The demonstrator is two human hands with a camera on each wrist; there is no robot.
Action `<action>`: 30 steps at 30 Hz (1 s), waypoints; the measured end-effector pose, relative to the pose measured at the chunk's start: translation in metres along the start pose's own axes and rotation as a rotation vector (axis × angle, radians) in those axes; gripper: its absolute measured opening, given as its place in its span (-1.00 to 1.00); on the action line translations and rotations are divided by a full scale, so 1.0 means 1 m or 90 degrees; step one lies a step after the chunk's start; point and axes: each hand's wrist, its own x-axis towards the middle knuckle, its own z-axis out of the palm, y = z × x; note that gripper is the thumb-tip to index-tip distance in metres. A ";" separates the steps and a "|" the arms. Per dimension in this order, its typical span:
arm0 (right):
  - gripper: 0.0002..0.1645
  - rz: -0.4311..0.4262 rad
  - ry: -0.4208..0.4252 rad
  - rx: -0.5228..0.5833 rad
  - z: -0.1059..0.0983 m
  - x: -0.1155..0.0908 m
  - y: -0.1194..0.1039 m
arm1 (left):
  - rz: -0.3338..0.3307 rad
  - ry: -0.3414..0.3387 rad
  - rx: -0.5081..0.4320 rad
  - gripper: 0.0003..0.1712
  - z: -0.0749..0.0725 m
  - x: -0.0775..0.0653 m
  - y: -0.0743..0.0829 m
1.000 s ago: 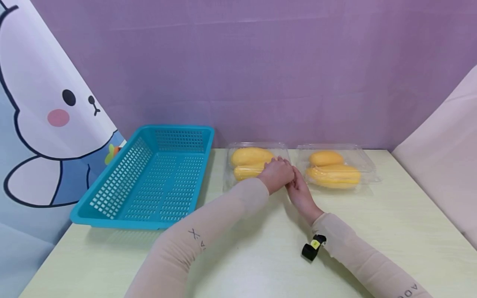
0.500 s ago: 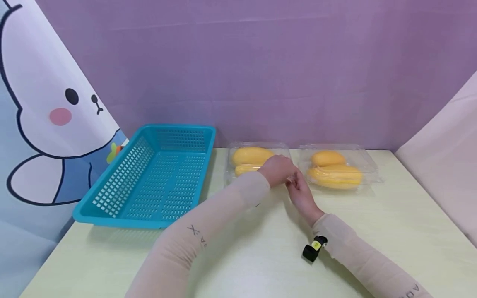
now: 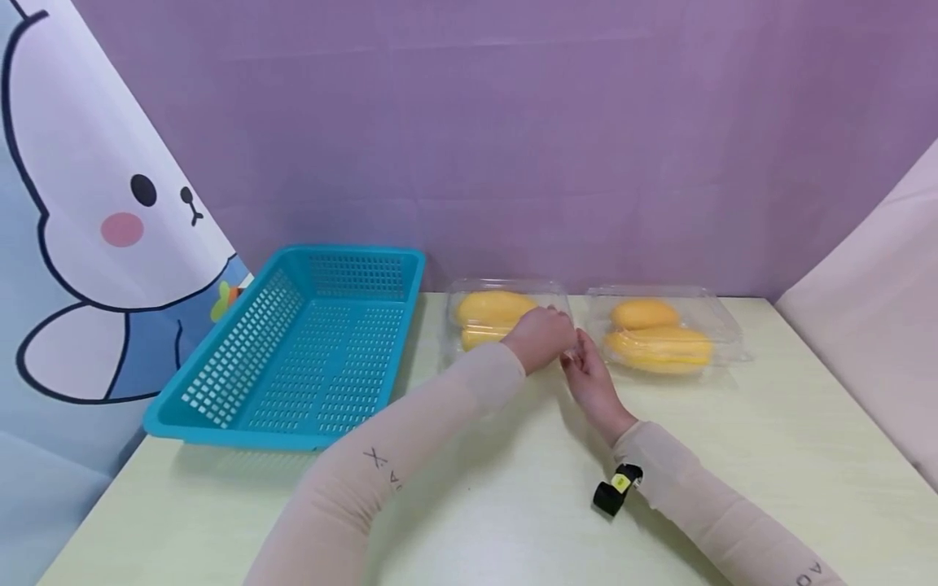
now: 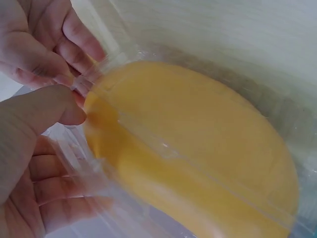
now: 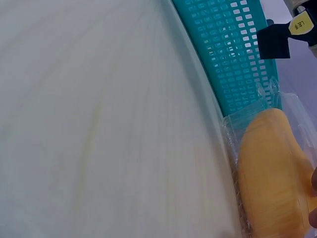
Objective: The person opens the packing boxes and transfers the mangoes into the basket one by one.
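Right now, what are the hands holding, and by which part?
The clear container nearer the basket, by its right-end edge: the left hand pinches the plastic; the right hand is at that edge, its grip unclear.

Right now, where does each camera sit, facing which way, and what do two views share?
Head: on the head, facing forward and down over the table; sleeved arms, left hand and right hand show.
Left wrist: on that wrist, facing yellow fruit in a clear box; parts of both hands show.
Right wrist: on that wrist, facing across the table toward the turquoise basket; fingertips show at right.
Head and right wrist share the basket.
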 end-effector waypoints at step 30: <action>-0.26 0.023 0.007 0.025 0.001 -0.005 -0.007 | -0.059 -0.071 -0.009 -0.45 -0.005 -0.018 -0.017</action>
